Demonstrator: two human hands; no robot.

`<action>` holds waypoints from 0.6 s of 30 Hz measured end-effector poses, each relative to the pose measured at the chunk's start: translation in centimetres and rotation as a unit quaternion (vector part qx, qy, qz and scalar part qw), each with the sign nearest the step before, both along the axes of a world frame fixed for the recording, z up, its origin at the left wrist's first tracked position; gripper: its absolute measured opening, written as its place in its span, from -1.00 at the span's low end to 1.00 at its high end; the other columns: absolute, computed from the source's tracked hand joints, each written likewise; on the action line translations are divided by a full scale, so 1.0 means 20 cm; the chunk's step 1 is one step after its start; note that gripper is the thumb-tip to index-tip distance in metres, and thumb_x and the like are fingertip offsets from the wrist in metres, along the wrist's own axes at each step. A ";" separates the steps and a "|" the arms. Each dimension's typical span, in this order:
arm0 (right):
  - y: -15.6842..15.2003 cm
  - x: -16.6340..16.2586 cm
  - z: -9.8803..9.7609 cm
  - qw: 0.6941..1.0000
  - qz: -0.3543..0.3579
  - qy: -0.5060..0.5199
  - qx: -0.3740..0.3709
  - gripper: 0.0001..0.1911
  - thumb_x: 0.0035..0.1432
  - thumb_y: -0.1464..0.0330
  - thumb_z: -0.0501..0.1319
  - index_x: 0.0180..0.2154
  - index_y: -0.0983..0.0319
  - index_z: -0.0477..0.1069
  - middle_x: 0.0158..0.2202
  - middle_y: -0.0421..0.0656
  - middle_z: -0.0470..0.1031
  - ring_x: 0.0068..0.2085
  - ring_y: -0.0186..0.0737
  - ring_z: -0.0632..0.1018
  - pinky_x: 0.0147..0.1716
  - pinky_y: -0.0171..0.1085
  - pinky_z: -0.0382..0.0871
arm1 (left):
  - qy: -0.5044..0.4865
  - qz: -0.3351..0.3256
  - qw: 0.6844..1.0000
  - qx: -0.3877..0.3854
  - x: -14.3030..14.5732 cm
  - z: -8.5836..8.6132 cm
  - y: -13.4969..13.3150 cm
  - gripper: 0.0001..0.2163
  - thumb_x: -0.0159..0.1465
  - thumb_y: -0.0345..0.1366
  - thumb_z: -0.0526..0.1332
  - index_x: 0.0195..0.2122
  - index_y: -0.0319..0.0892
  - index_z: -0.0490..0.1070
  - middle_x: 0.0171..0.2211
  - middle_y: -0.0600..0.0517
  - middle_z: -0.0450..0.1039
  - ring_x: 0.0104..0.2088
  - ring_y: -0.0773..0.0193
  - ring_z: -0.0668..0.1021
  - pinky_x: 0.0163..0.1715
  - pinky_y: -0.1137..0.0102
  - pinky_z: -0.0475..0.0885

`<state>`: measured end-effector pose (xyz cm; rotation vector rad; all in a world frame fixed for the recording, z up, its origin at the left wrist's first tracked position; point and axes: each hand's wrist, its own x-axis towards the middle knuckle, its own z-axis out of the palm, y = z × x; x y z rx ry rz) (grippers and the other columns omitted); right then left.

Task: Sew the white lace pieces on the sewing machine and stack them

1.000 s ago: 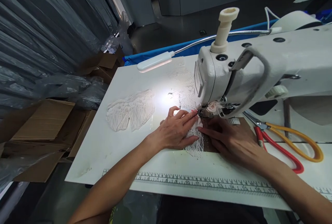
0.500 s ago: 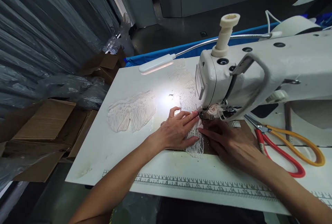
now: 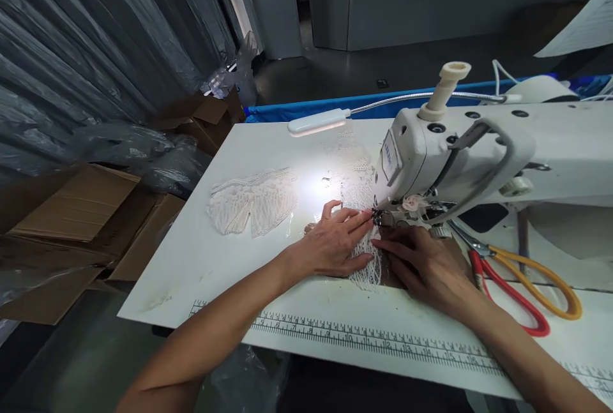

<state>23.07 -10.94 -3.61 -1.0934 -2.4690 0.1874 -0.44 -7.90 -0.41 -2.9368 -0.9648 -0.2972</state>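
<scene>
Both hands are flat on a strip of white lace [image 3: 366, 266] right at the needle end of a white sewing machine [image 3: 479, 151], so nothing is really gripped here, just pressed down with spread fingers. The left hand [image 3: 335, 244] lies palm down on the lace at about 9 o'clock from the presser foot, fingertips touching the fabric just beside the foot. The right hand [image 3: 424, 263] sits at roughly 5 o'clock from the foot, also open and flat, its fingers pinning the lace edge and a brown piece underneath it. The lace runs under the foot and carries on out the far side toward 12 o'clock, where the lamp's bright spot lands on it. On the white bench [image 3: 201, 266] there's a second lace piece [image 3: 253, 202] lying by itself at around 10 o'clock from the hands, well apart from them. A gooseneck lamp [image 3: 318, 122] hangs over the bench at 11 o'clock. Scissors with red and yellow handles [image 3: 517, 279] lie at 3 o'clock, just beside the right wrist under the machine arm. A printed ruler strip [image 3: 373, 339] runs along the near bench edge at 6 o'clock. Cardboard boxes [image 3: 76, 209] stacked off the bench at 9 o'clock.
</scene>
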 end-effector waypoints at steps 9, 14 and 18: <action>-0.01 -0.01 0.02 1.000 -0.007 -0.020 0.016 -0.62 0.30 0.37 0.04 0.10 0.16 0.41 -0.13 0.03 0.46 -0.15 -0.04 0.51 -0.22 -0.07 0.41 | -0.029 -0.050 0.997 0.046 0.02 -0.03 0.00 -0.65 0.39 -0.18 -0.02 -0.02 -0.30 0.40 -0.05 -0.14 0.45 -0.19 0.15 0.49 -0.04 0.14 0.31; -0.02 -0.02 0.03 0.997 -0.035 -0.059 0.026 -0.60 0.30 0.34 0.01 0.11 0.12 0.40 -0.11 0.02 0.47 -0.24 -0.07 0.52 -0.31 -0.12 0.39 | -0.061 -0.037 0.997 0.024 0.02 -0.03 0.01 -0.65 0.38 -0.16 0.00 -0.01 -0.27 0.41 0.02 -0.12 0.45 -0.15 0.13 0.49 -0.01 0.11 0.32; -0.01 -0.04 0.05 0.993 -0.070 -0.082 0.049 -0.62 0.30 0.29 -0.01 0.05 0.10 0.46 -0.15 0.02 0.49 -0.37 -0.11 0.52 -0.40 -0.16 0.33 | -0.063 -0.010 0.998 0.010 0.02 -0.03 0.02 -0.65 0.37 -0.15 0.03 0.02 -0.25 0.42 0.09 -0.13 0.41 -0.10 0.11 0.49 0.02 0.06 0.30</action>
